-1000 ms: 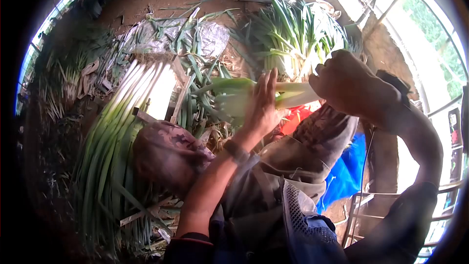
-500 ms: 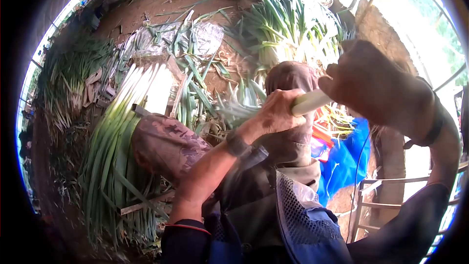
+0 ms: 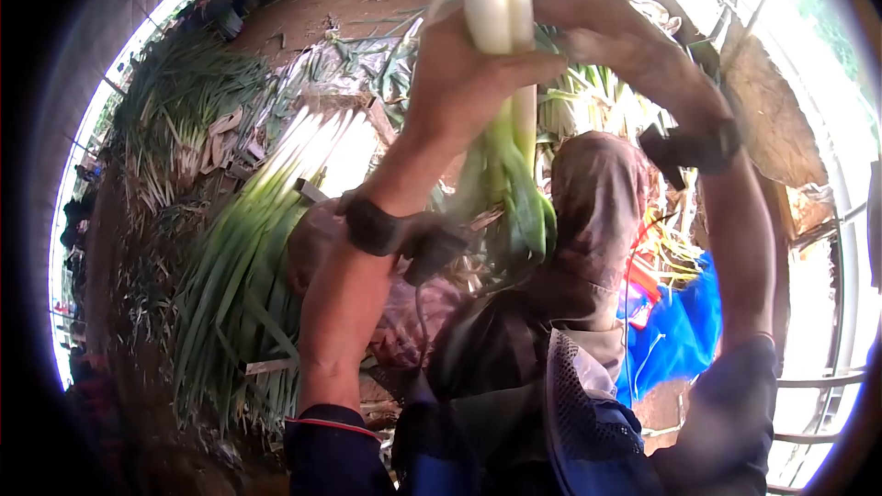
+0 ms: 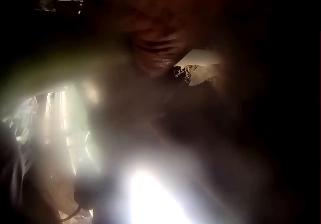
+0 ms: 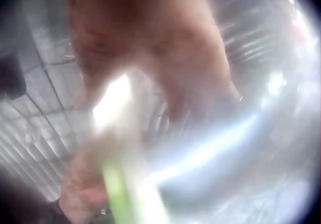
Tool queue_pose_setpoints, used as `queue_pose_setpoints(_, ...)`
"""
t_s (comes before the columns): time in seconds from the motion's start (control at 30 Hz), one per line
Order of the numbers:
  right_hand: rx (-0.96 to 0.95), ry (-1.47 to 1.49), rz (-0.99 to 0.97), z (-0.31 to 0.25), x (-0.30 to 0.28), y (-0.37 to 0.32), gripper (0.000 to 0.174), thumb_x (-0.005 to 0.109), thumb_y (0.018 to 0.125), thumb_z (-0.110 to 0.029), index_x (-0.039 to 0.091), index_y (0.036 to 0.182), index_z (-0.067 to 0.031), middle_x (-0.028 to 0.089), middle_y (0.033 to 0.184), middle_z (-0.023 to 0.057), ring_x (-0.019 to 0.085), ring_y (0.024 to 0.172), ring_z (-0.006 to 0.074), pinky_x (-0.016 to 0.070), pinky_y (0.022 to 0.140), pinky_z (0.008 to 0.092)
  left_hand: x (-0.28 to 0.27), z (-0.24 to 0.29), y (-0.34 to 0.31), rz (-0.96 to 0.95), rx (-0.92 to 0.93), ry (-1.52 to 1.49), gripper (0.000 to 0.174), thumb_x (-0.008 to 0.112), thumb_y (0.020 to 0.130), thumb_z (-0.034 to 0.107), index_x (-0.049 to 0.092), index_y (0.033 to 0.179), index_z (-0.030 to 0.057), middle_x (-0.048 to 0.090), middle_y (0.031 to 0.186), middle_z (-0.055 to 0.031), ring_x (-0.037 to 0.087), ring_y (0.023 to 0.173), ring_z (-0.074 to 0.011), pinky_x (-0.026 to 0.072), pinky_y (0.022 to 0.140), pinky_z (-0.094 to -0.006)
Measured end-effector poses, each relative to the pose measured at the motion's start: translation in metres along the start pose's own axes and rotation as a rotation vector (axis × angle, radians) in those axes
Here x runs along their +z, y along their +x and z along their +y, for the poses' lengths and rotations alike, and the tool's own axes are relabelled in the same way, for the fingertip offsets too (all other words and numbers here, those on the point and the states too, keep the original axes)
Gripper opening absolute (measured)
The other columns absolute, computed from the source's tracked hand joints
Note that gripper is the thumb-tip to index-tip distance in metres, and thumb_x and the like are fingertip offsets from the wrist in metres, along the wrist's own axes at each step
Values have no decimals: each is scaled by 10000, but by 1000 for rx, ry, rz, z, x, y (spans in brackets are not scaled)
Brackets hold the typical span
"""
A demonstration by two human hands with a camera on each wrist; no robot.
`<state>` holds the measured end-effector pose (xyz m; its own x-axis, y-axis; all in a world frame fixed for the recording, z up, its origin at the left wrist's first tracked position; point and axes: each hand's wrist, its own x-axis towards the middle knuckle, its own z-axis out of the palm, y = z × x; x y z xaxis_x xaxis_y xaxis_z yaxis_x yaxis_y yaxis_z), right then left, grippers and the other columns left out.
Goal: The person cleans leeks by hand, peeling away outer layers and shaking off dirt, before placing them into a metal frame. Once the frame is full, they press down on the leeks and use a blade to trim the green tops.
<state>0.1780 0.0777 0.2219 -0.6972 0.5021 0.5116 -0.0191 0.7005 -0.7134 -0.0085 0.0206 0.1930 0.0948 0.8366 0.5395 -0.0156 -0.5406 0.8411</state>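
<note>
My left hand [image 3: 459,78] is raised in front of me and grips thick leek stalks [image 3: 496,0], thumb across their front. They stand upright, white ends up, past the top of the head view. Their green leaves [image 3: 524,202] hang below that hand. Behind the white shafts, my right hand [image 3: 597,28] has its fingertips hidden in the head view. In the right wrist view, the right hand [image 5: 145,38] curls its thumb and fingers about the blurred white shaft [image 5: 113,101], with the left hand [image 5: 85,184] lower down. The left wrist view is dark and blurred.
A long pile of leeks [image 3: 248,248] lies to my left, white ends away from me, on a wooden frame [image 3: 377,119]. More leeks [image 3: 188,110] lie at the far left, another bunch [image 3: 597,96] ahead. Blue plastic [image 3: 684,331] is beside my right knee.
Both hands have risen and moved away from me. The leek has swung from lying sideways to upright, leaves down. Earlier, the left hand slid along the shaft toward the right hand.
</note>
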Motion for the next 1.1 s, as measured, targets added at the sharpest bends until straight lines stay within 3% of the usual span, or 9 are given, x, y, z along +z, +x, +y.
queue_pose_setpoints(0.03,57,117,-26,-4,13,9,791,692,845,-527,498,1370,32,604,1289,184,600,1178,273,472,1000,360,2,-4,1,5,-10,7,276,808,719,75,703,959,-12,705,825,-104,680,702,-181,547,639,-311)
queue_pose_setpoints(0.13,215,2,93,-20,33,28,562,682,882,-315,525,1300,26,636,1189,143,620,1095,234,506,955,360,-4,-7,6,-52,42,473,537,844,683,115,637,1162,-13,694,848,-120,683,751,-220,550,691,-327)
queue_pose_setpoints(0.43,241,224,177,-20,44,39,410,719,865,-196,561,1172,25,658,1016,159,645,907,213,546,829,377,-49,-9,-5,-105,-109,242,433,808,805,241,646,1132,7,686,973,-114,664,906,-201,535,868,-337)
queue_pose_setpoints(0.5,177,491,-24,-14,30,43,399,721,874,-200,564,1158,32,648,977,141,630,861,197,539,775,349,-57,-9,-8,-40,-51,226,401,770,832,253,650,1096,-24,683,938,-110,646,870,-172,521,809,-310)
queue_pose_setpoints(0.8,179,-363,373,4,31,43,421,801,803,-224,559,1049,17,620,881,74,597,788,158,519,705,300,-71,-22,4,588,-224,358,152,760,834,190,673,834,65,518,626,28,447,544,-51,356,515,-219)
queue_pose_setpoints(0.9,278,-146,514,-2,10,32,365,787,794,-195,589,1016,16,655,861,91,625,791,179,532,738,336,-119,-34,5,448,-75,146,166,768,827,183,689,867,43,574,650,-1,465,510,-74,375,467,-214)
queue_pose_setpoints(0.97,134,-190,563,14,-7,24,342,746,831,-223,622,1029,26,627,849,76,590,764,164,485,690,306,-99,-35,-7,477,-365,189,150,753,832,160,705,910,41,662,757,-46,556,532,-66,468,453,-215)
queue_pose_setpoints(1.03,-617,-193,511,41,-20,27,301,729,842,-233,642,984,17,580,802,40,543,718,134,451,652,290,-75,-57,-29,224,-449,51,311,785,820,197,695,1065,26,697,829,-76,614,584,-106,508,495,-216)
queue_pose_setpoints(1.1,-437,-183,456,32,-31,30,296,714,853,-252,647,966,13,556,780,25,527,705,123,443,642,285,-38,-81,-49,73,-504,-1,409,776,844,206,640,1147,-33,687,803,-96,652,628,-132,540,535,-248)
